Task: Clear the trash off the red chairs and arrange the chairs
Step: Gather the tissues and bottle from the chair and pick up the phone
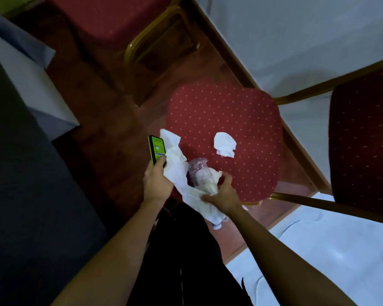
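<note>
White paper trash (175, 160) lies crumpled over the lower left edge of the nearest red chair (241, 107), whose dotted seat fills the middle of the frame. A crushed clear plastic bottle (200, 174) sits in the paper's folds. The right hand (223, 195) curls its fingers and thumb round the bottle and the paper beneath it. The left hand (157, 182), just left of the seat, grips a flat green packet (157, 150), and the paper's upper end touches its fingers. A smaller white tissue wad (224, 144) rests alone near the seat's centre. A second red chair (111, 16) stands at the upper left, and a third chair (363, 140) at the right edge. A white-clothed table (31, 85) is at the left.
</note>
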